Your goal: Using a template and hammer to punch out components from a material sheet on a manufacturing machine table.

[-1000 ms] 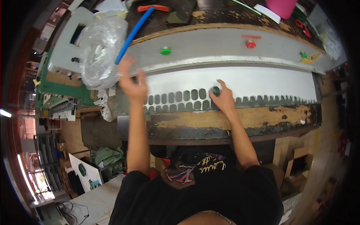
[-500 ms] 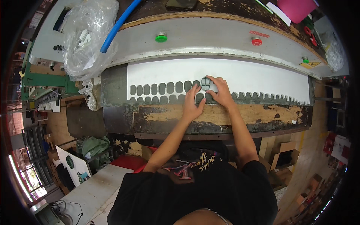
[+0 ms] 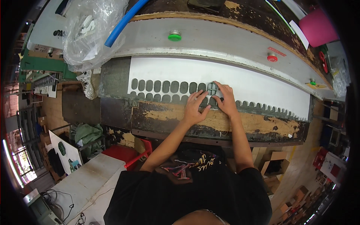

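A small oval cutting die (image 3: 212, 88), a metal ring with crossbars, stands on a white sheet (image 3: 165, 68) at the end of a row of oval holes. My right hand (image 3: 227, 102) curves around its right side, index finger at the top edge and thumb near the bottom. Just left of the die lies my left hand (image 3: 195, 110), fingers stretched over the sheet with the tips close to the die's lower left edge. Its thumb points toward the right hand. Half-oval cutouts run along the sheet's near edge.
A grey machine beam with a green button (image 3: 174, 36) and a red button (image 3: 272, 57) spans behind the sheet. A clear plastic bag (image 3: 88, 41) and blue tube (image 3: 125, 22) sit at the far left. The worn ledge (image 3: 165, 113) runs in front.
The whole view has tilted and shifted slightly. The die stays at the same spot beside the last hole. My left fingertips have come lower, toward the die's lower edge.
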Available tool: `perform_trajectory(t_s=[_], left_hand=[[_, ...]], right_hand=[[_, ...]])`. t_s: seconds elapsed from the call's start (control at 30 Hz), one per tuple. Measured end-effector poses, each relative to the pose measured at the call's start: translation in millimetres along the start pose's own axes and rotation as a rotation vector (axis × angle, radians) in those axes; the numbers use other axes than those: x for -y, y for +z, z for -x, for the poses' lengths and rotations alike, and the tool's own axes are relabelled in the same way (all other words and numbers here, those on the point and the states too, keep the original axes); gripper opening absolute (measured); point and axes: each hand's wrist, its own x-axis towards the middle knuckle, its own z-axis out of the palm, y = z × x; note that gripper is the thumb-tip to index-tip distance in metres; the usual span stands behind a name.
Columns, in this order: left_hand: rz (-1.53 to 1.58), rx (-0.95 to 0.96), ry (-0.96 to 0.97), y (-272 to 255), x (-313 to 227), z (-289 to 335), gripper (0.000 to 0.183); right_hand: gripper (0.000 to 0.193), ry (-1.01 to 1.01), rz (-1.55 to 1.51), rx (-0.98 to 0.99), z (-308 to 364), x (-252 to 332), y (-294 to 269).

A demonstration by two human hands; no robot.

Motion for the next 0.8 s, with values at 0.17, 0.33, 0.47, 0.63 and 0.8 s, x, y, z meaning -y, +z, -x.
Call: perform_trajectory(t_s=[0.17, 0.33, 0.47, 0.63, 0.8], left_hand=[[-0.016, 0.012, -0.003, -3, -4, -2, 0.055], [-0.009, 0.013, 0.007, -4, -5, -3, 0.055], [0.007, 0.016, -0.023, -5, -3, -7, 0.052], [0.096, 0.039, -0.128, -53, -9, -37, 0.042], [0.24, -0.341, -0.168, -118, -3, -92, 0.032]], right_hand=[[0.068, -0.029, 0.026, -0.018, 2, -2, 3], [0.067, -0.011, 0.032, -0.021, 3, -3, 3], [0.069, 0.01, 0.043, -0.065, 5, 5, 5], [0.07, -0.003, -0.003, -0.274, 35, 42, 4], [0.043, 0.093, -0.032, -0.018, 100, 68, 17]])
